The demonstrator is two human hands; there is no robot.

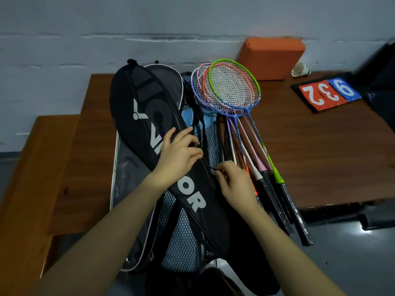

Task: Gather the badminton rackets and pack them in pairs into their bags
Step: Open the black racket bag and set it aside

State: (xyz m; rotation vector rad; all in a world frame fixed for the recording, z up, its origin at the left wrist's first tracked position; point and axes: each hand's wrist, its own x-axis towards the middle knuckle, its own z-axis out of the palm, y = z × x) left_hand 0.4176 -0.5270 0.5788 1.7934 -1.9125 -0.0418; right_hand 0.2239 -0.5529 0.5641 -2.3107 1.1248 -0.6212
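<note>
- A fan of badminton rackets with green, orange, pink, purple and blue frames lies on the brown wooden surface, heads stacked at the far end, black-wrapped grips reaching over the near edge.
- The rackets lie just right of both hands; no hand touches them.
- The black fabric racket bag lies slantwise to the left of the rackets, its wide end far, its narrow end near.
- White letters run along this bag; "V" and "OR" can be read, the middle letters are covered by the left wrist. A white Y-shaped logo sits above them.
- The left hand rests on the bag's right edge, fingers curled round the rim there.
- The right hand sits at the same edge, nearer, fingertips pinching something small and dark, seemingly a zip pull or cord; I cannot tell which.
- Under the black bag lie a grey bag with white piping and a black mesh bag over light blue lining.
- Far right on the surface lies a flip scoreboard: red cards "2" and "3", a blue card "9", seen upside down.
- An orange block leans against the pale wall; a white shuttlecock lies just right of it.
</note>
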